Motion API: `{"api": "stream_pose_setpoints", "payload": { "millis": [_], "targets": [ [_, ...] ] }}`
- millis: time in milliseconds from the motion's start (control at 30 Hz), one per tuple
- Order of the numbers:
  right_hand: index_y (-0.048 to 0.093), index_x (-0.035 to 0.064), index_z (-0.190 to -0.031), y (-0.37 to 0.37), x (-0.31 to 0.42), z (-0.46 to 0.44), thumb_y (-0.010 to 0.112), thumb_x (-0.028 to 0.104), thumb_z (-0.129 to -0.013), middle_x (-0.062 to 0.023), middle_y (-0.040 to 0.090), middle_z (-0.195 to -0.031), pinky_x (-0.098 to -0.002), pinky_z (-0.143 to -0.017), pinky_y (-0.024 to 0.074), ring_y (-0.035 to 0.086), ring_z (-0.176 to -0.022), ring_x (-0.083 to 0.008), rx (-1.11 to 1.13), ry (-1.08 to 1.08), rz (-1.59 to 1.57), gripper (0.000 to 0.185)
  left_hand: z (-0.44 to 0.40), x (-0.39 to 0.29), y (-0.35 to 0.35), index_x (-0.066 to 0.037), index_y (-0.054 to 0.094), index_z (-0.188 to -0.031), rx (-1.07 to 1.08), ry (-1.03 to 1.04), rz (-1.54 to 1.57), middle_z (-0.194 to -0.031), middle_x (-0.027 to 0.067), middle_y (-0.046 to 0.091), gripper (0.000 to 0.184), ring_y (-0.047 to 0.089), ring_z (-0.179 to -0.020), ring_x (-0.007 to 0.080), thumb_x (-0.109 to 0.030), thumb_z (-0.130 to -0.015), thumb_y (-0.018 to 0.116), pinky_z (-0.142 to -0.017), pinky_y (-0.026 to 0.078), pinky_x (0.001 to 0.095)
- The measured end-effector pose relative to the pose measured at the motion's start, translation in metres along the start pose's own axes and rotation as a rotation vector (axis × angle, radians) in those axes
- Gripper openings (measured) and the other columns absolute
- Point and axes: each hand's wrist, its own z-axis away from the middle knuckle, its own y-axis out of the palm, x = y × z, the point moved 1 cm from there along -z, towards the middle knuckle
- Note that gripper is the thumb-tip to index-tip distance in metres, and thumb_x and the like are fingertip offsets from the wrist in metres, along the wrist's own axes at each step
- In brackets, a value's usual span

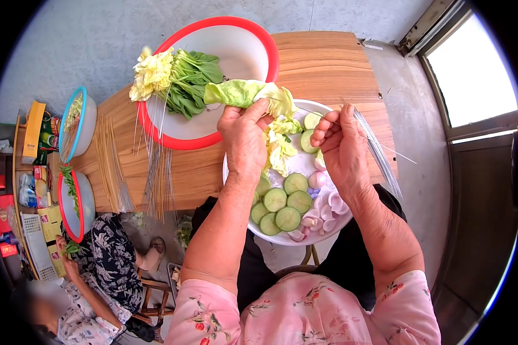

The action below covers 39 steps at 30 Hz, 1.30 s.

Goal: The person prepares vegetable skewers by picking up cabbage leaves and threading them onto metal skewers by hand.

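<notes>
One thin skewer [397, 153], pinched in the right hand [346, 144], runs to a green leaf [233, 92] that the left hand [244, 138] grips between thumb and fingers, between the red-rimmed bowl [270, 52] and the white plate [296, 241]. Too hard a push might split the leaf or prick the left thumb.

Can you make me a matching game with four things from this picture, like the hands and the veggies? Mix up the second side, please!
Things:
1. left hand
2. cucumber slices
3. right hand
4. big bowl on the table

Matches:
A. pinching a thin skewer
B. has a red rim
C. holding a pale green leaf
D. round and green

Right pairs: 1-C, 2-D, 3-A, 4-B
</notes>
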Motion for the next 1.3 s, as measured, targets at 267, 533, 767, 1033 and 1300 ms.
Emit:
{"api": "stream_pose_setpoints", "payload": {
  "millis": [267,533,767,1033,1300],
  "targets": [
    [0.056,0.001,-0.08,0.006,0.0,0.005,0.05,0.035,-0.092,-0.0083,0.059,-0.069,-0.0279,-0.056,0.0482,0.056,-0.059,-0.0158,-0.029,-0.115,0.169,0.036,0.001,0.0,0.0,0.002,0.057,-0.1,0.011,0.029,-0.014,-0.099,0.0129,0.062,0.019,0.063,-0.087,0.0201,0.005,-0.081,0.056,-0.073,0.054,0.0313],
    [0.057,0.0007,-0.08,0.005,0.001,0.004,0.054,0.035,-0.09,-0.008,0.059,-0.068,-0.0269,-0.056,0.0478,0.056,-0.058,-0.015,-0.047,-0.179,0.24,0.036,0.002,0.005,-0.001,0.002,0.06,-0.098,0.024,-0.018,-0.049,-0.098,0.0117,0.062,0.017,0.063,-0.085,0.0187,0.005,-0.081,0.057,-0.071,0.054,0.0303],
    [0.059,0.0012,-0.08,0.003,-0.003,0.0,0.054,0.035,-0.09,-0.0085,0.06,-0.068,-0.0263,-0.055,0.0476,0.057,-0.058,-0.0152,-0.049,-0.164,0.251,0.036,0.006,0.01,0.002,-0.002,0.058,-0.104,0.074,-0.136,-0.076,-0.101,0.0104,0.062,0.021,0.062,-0.087,0.0192,0.0,-0.083,0.058,-0.074,0.053,0.0336],
    [0.058,0.0011,-0.08,0.002,-0.003,-0.003,0.052,0.035,-0.091,-0.0089,0.06,-0.069,-0.0264,-0.055,0.0483,0.057,-0.058,-0.0155,-0.003,-0.144,0.185,0.036,0.004,0.001,-0.001,-0.001,0.053,-0.108,0.102,-0.224,0.03,-0.103,0.0127,0.061,0.027,0.06,-0.092,0.0225,-0.018,-0.087,0.052,-0.078,0.052,0.0394],
    [0.057,0.0005,-0.081,0.002,-0.002,-0.004,0.051,0.035,-0.092,-0.0094,0.059,-0.069,-0.0285,-0.056,0.0491,0.057,-0.059,-0.0169,0.028,-0.096,0.155,0.037,0.005,-0.002,-0.004,-0.002,0.052,-0.108,0.138,-0.29,0.075,-0.102,0.0115,0.062,0.032,0.06,-0.09,0.0203,-0.026,-0.086,0.05,-0.076,0.051,0.0364]
  ]
}}
